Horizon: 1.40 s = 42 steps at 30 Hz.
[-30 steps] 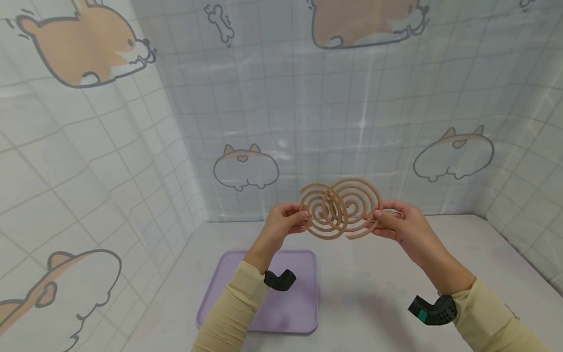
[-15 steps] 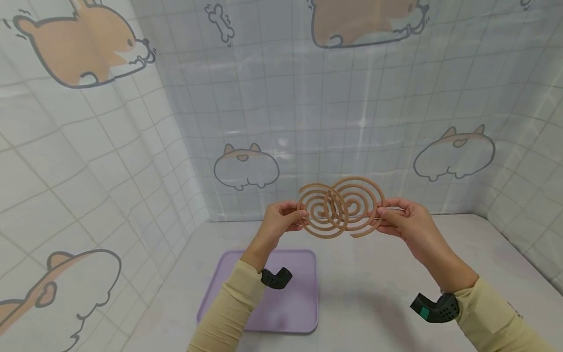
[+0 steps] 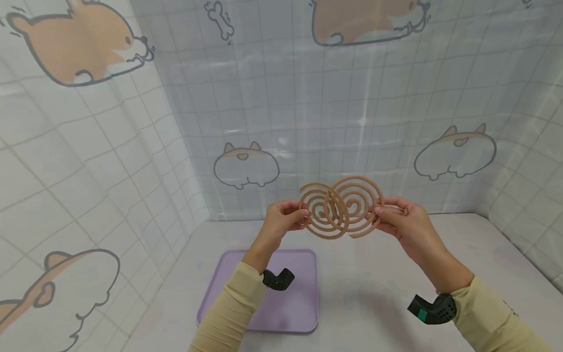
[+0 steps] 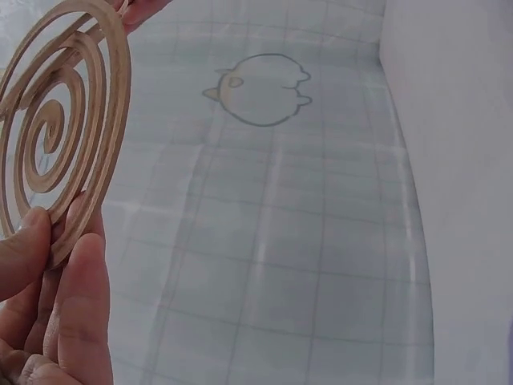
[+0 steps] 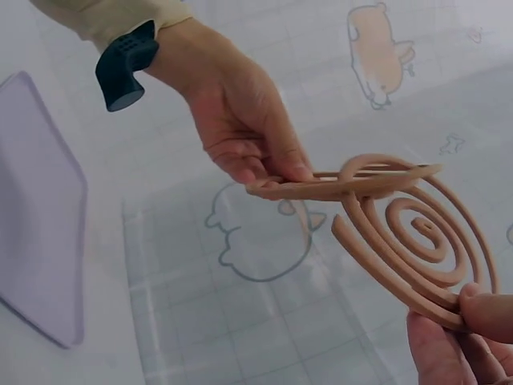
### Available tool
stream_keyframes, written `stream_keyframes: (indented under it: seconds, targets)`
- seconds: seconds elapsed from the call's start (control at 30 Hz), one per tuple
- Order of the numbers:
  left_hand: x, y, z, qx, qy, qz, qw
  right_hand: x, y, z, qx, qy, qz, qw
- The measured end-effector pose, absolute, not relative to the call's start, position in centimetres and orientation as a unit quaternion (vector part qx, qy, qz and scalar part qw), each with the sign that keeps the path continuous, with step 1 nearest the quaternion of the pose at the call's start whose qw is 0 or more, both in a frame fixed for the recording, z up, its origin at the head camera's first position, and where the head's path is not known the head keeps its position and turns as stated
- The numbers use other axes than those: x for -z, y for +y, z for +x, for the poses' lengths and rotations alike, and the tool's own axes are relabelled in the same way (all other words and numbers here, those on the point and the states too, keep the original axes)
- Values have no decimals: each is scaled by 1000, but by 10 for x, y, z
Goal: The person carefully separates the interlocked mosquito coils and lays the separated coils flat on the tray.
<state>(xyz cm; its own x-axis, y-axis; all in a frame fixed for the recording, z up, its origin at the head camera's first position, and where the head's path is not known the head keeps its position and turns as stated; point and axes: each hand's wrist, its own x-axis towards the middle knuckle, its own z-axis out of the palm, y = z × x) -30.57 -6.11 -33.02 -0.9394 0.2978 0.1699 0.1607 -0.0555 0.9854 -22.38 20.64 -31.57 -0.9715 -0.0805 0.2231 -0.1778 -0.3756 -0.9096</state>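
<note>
Two brown mosquito coils are held up in the air in front of me, overlapping and linked through each other's rings. My left hand (image 3: 283, 220) pinches the outer ring of the left coil (image 3: 325, 236) between thumb and fingers. The right coil (image 3: 353, 202) has its outer edge gripped the same way by my right hand (image 3: 409, 220). From the right wrist view, the left coil lies nearly flat, edge-on, while the right coil (image 5: 424, 227) is tilted across it. Part of the overlap is hidden where the rings cross.
A purple tray (image 3: 286, 313) lies on the white table (image 3: 360, 274), below my left forearm. White tiled-pattern sheets with cartoon corgis (image 3: 246, 168) enclose the back and sides. Each wrist carries a black camera mount (image 3: 433, 309).
Both hands keep their hold on the coils. They spread apart very slightly, then came back a little; the coils stay linked.
</note>
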Motion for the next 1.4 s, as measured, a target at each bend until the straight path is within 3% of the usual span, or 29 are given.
stream_keyframes:
  seconds: [0.4,1.1,1.4]
  targets:
    - [319,-73,-312,-645,733,213,45,313,213,-224,-816,-568,101,30]
    - [271,-84,-317,-322,885,336,1,308,222,-225,-684,-725,78,20]
    - [266,-84,-323,-320,882,347,13,308,229,-228,-669,-739,75,24]
